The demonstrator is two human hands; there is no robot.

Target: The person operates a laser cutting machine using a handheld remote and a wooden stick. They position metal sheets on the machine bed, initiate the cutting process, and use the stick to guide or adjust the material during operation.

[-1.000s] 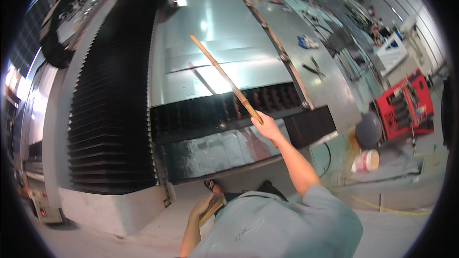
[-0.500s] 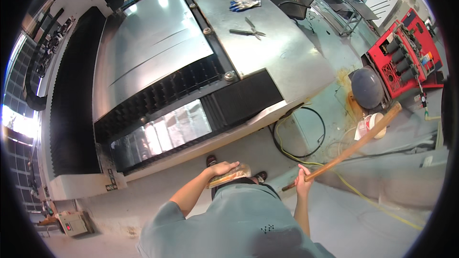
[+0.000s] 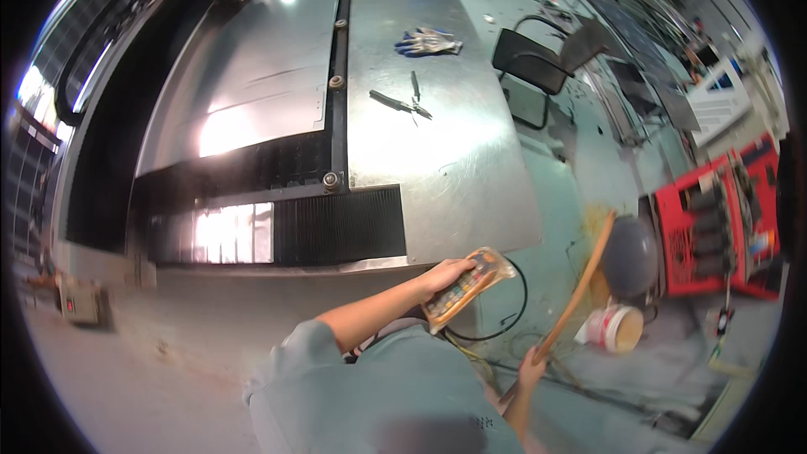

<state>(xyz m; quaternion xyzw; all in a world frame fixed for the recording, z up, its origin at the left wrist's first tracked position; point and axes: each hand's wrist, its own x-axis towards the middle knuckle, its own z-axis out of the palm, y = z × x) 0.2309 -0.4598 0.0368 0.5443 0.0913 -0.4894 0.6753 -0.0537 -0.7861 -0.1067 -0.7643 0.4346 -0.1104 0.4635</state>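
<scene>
The left arm (image 3: 377, 311) slants rightward, left hand (image 3: 447, 276) curled near the front edge of the tabletop (image 3: 479, 223); the right hand (image 3: 530, 368), lower and farther right, is closed.

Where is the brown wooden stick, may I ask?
Head view, lower right: the stick is in the right hand, left of the round white bucket.

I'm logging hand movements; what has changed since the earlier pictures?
The right hand has swung the stick from over the metal sheet off to the right. The left hand has carried the wrapped handset forward and rightward. Both holds stayed; pliers and gloves still lie on the metal table.
</scene>
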